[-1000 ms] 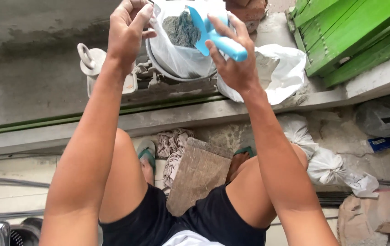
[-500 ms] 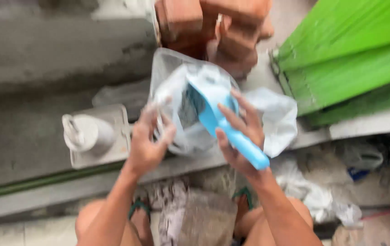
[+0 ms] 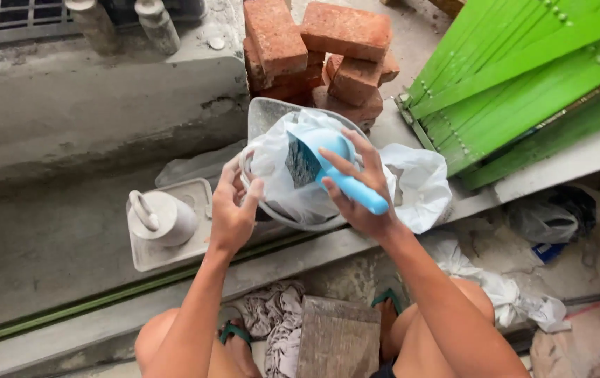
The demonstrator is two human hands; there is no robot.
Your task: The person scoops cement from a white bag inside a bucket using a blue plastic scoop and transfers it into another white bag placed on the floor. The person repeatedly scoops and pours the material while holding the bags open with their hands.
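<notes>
The right hand [image 3: 356, 192] is clamped around the handle of a light blue scoop [image 3: 328, 162], its fingers wrapped over the top and the thumb underneath. The scoop's bowl is tipped toward the left and carries a load of dark grey powder, and it sits inside the mouth of a thin white plastic bag [image 3: 293, 175]. The left hand [image 3: 233, 210] pinches the near left edge of that bag, fingers closed on the plastic and holding the mouth open. The bag lines a round white bucket [image 3: 272, 213], whose rim shows just below the left hand's fingertips.

The bucket stands on a grey concrete ledge [image 3: 69, 238] that runs across the scene. Just left of the bucket, on the same ledge, a white pot with a loop handle [image 3: 160, 217] rests on a dusty square tray [image 3: 174, 252]. Beyond the bucket, on the far side, red bricks [image 3: 314, 49] are stacked loosely. To the right, green slatted panels [image 3: 524, 77] lean at an angle, and a second crumpled white bag [image 3: 419, 185] lies just right of the bucket, touching it.

Near the person, between the bare knees, a worn wooden board [image 3: 338, 339] lies beside a bundle of patterned rag [image 3: 275, 325], with green sandals [image 3: 233, 332] on the feet.
</notes>
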